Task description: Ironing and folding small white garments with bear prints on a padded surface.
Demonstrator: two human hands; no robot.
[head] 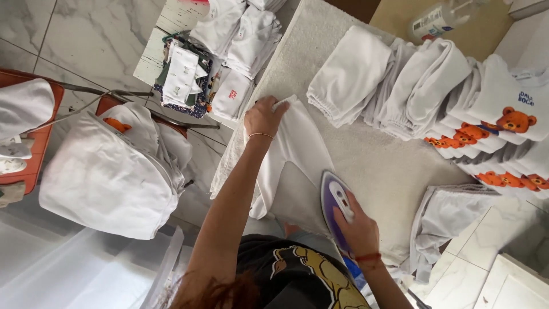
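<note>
Marble floor tiles surround a counter [394, 166] padded with a cream towel, seen from above. On its near left part lies a small white garment [297, 154], which looks like a pair of children's trousers, its waist pointing toward the far edge.

The left hand [263, 117] presses flat on the garment's far end, fingers spread and pinning the cloth, gripping nothing. The right hand [357, 229] is closed around the handle of a purple and white iron [334, 197], whose soleplate rests on the garment's near half.

To do this pressing well, I judge the pinning hand should hold the cloth taut and stay well clear of the soleplate, while the iron glides along the fabric without stopping in one spot; the creases near the near edge need smoothing first.

Counts: one iron, one garment being pressed, one crumpled white piece [443, 220] hanging at the near right edge. Along the far right edge stand about three folded white stacks [394, 80], then a fanned row of white tops with orange bear prints [503, 129], too overlapped to count exactly. One clear plastic bottle [437, 20] lies at the far edge. Off the counter, more white clothes [108, 171] are heaped on red chairs.
</note>
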